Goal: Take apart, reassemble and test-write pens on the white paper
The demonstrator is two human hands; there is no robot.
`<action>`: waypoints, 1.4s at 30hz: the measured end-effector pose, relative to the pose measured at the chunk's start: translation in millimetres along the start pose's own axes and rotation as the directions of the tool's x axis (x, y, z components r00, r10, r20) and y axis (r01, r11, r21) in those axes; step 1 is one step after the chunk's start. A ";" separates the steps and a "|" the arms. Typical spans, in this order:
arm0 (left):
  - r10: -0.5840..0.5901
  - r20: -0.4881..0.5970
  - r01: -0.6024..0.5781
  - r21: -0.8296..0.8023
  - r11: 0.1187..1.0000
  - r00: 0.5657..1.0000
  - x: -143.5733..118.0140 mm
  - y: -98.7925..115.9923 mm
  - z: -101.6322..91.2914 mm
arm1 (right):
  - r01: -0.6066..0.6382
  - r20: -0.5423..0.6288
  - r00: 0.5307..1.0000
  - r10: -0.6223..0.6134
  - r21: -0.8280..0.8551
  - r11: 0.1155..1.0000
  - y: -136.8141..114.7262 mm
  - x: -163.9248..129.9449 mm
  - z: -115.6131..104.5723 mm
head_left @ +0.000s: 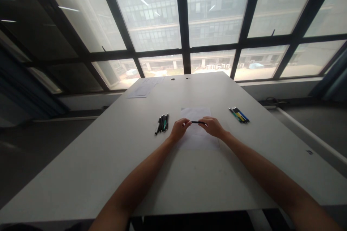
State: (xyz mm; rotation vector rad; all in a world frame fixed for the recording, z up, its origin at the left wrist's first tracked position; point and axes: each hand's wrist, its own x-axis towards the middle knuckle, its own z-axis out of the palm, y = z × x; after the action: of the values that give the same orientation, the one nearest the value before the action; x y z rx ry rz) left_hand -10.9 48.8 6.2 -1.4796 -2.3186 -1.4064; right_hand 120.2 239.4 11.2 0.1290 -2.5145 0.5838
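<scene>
Between both hands a black pen (195, 122) is held level above a white sheet of paper (199, 140). My left hand (179, 129) pinches its left end, which looks pale at the tip. At the other end, my right hand (213, 126) has its fingers closed around the pen's dark part. Left of my left hand lies a row of pens (162, 123), mostly black, some with green. Farther off to the right of my right hand, a second group of pens (239, 114) shows green, yellow, black and blue.
The white table (94, 173) reaches toward a wall of windows. Loose papers (142, 88) lie at its far left. A small dark mark or sticker (309, 152) is near the right edge. Two small round fittings sit at the far end.
</scene>
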 end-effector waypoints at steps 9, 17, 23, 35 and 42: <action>0.092 -0.081 -0.099 -0.080 0.992 0.992 -0.6 6.3 -1.4 | -0.003 0.001 1.000 0.003 -0.003 1.000 -1.7 -0.6 -0.8; 0.089 -0.078 -0.092 -0.031 0.995 0.993 -0.4 8.8 -2.8 | 0.004 -0.002 1.000 -0.004 0.001 1.000 -0.5 -1.1 -1.0; 0.052 -0.054 -0.051 0.012 0.999 0.997 -0.2 4.2 -1.6 | 0.025 -0.008 1.000 -0.025 -0.003 1.000 -0.8 -1.2 -0.7; 0.085 -0.064 -0.090 -0.089 0.992 0.994 0.3 -0.7 3.1 | 0.033 -0.021 0.999 -0.033 -0.016 0.999 -1.4 -0.7 -1.3; 0.037 -0.061 -0.041 -0.064 0.997 0.997 0.9 -0.9 2.5 | 0.036 -0.025 0.999 -0.036 -0.011 0.999 -0.4 -0.6 0.3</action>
State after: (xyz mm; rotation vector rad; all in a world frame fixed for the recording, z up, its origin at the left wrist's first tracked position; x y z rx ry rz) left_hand -11.0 51.0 4.6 -1.4690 -2.2172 -1.5082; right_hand 120.6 238.9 10.8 0.1620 -2.4854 0.5537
